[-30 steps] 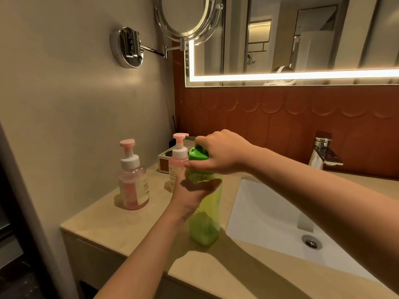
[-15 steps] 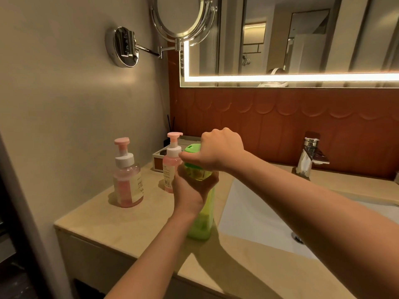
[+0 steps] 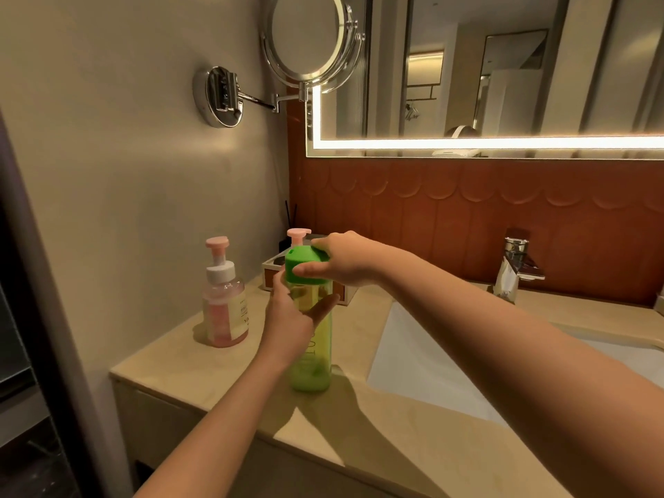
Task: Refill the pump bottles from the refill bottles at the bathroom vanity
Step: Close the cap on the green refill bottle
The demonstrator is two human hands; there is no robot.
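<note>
Head view shows the vanity counter (image 3: 222, 386), with the white sink (image 3: 431, 372) set into it at the right. Near the front of the counter, just beside the sink, the green refill bottle (image 3: 312, 357) stands upright on its base. Near the wall at the left stands one pink pump bottle (image 3: 224, 310) with its pump on. Of the second pump bottle (image 3: 298, 234) only the pink head shows, behind the refill bottle.

The left hand (image 3: 287, 318) is wrapped around the upper body of the refill bottle, fingers curled round it. The right hand (image 3: 345, 260) lies over the green cap (image 3: 301, 264), and its thumb and fingers pinch the cap's sides.

I judge that the cap is being turned and is not off yet. If the left hand squeezes the soft body too hard when the cap comes free, liquid could come out over the rim. A strong twist could also tip the bottle toward the sink, or the elbow could knock a pump bottle.
</note>
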